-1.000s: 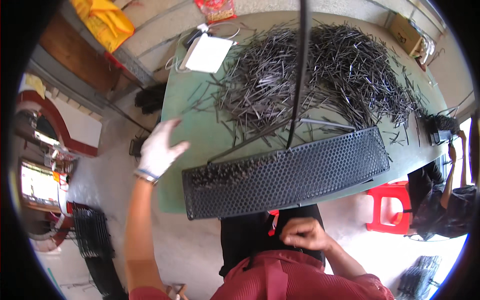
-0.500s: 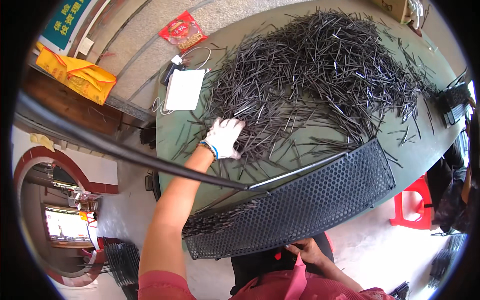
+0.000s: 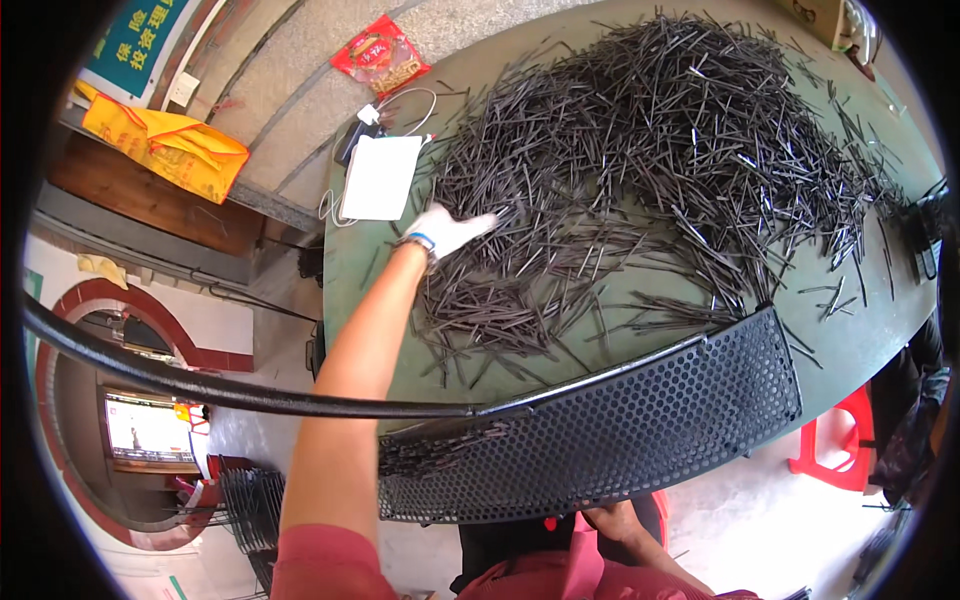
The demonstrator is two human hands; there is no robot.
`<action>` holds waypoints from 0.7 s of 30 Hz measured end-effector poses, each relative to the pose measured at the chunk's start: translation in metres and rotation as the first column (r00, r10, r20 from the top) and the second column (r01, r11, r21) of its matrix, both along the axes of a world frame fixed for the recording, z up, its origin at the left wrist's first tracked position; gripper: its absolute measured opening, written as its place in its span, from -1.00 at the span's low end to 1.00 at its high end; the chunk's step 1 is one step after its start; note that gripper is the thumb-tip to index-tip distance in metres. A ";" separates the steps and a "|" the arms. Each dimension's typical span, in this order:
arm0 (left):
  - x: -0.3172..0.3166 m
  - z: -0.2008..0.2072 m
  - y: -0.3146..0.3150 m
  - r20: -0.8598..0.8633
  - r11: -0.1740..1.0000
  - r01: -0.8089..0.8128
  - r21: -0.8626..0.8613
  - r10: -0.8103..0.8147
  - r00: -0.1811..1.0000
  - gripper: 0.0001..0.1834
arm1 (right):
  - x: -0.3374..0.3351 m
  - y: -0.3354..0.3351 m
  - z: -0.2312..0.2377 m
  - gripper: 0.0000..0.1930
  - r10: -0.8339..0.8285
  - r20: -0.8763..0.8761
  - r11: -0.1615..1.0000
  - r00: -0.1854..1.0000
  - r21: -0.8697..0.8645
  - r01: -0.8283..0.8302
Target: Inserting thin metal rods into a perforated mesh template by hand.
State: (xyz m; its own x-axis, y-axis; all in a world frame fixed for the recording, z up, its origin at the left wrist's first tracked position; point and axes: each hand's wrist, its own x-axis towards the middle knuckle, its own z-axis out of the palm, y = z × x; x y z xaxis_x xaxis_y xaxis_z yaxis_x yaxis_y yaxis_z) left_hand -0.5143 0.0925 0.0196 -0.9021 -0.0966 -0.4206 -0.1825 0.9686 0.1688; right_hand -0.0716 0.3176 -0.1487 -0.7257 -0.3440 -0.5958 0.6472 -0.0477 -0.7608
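My left hand [image 3: 447,234], in a white glove with bands at the wrist, reaches to the left edge of a big heap of thin black sticks [image 3: 680,110]. Its thumb points right; the fingers are partly hidden, and no stick shows held in it. Across the near table edge leans a curved black perforated panel [image 3: 640,410], with black sticks [image 3: 440,447] clustered at its left end. A long black bar [image 3: 250,392] runs left from the panel's upper edge. Below the panel's lower edge is my right hand [image 3: 615,520], bare, with its fingers mostly hidden behind it.
Sticks cover much of the round green table [image 3: 360,370]. A white box [image 3: 383,178] with a cable and a red snack bag [image 3: 381,57] are at the far left. A yellow bag [image 3: 165,150] lies on a ledge. A red stool [image 3: 840,440] stands right, near another person [image 3: 915,400].
My left hand has moved away from me and slightly left across the sticks. The loose sticks nearer me now show uncovered. My right hand is more hidden under the panel; the view has shifted.
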 end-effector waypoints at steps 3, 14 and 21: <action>-0.030 -0.056 0.009 0.103 0.957 0.030 -0.289 0.000 0.995 0.45 | 0.008 -0.005 -0.015 -0.73 -0.104 -0.272 0.992 0.957 0.045 0.121; -0.007 -0.054 -0.004 0.047 0.929 0.247 -0.275 -0.243 0.969 0.07 | 0.009 -0.005 -0.016 -0.72 -0.127 -0.361 0.972 0.924 0.139 0.188; 0.067 -0.058 -0.026 -0.063 0.779 0.539 -0.321 -0.585 0.809 -0.16 | 0.005 -0.011 -0.019 -0.81 -0.134 -0.191 0.989 0.972 0.030 0.142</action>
